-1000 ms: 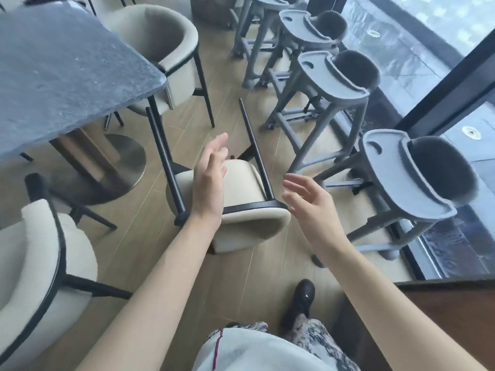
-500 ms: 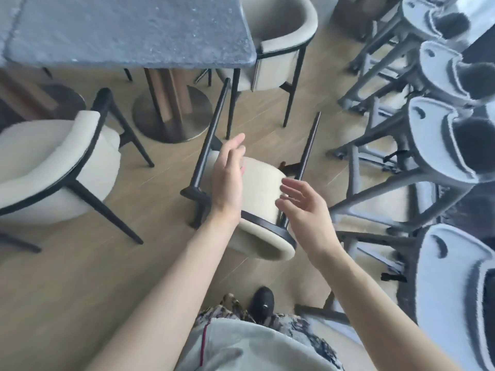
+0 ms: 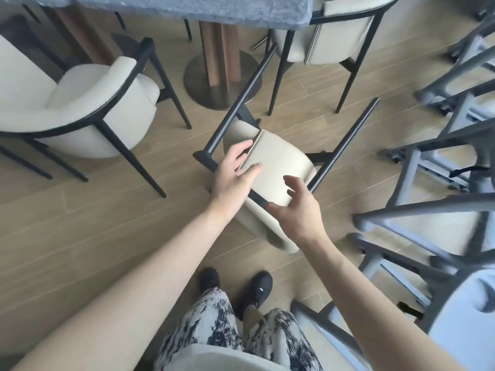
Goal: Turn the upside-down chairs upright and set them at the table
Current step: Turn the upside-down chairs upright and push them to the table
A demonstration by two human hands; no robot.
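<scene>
A cream upholstered chair (image 3: 281, 167) with a black frame lies upside down on the wooden floor in front of me, its legs pointing up and away. My left hand (image 3: 235, 174) rests on the chair's cream back panel with the fingers spread over a thin brass trim strip. My right hand (image 3: 297, 207) hovers over the lower edge of the same panel, fingers loosely spread, the thumb near the black frame rail. Neither hand grips anything. The dark stone table (image 3: 214, 9) stands beyond the chair.
Two matching chairs stand upright at the table, one at the left (image 3: 88, 105) and one at the far right (image 3: 337, 36). The table's round metal base (image 3: 214, 79) sits just past the fallen chair. Several grey high chairs (image 3: 442, 210) crowd the right side. My feet (image 3: 257, 290) stand close below.
The view has tilted further down and closer. Both hands have come down onto the upturned chair; the left now lies flat on its back panel and the right has neared the frame.
</scene>
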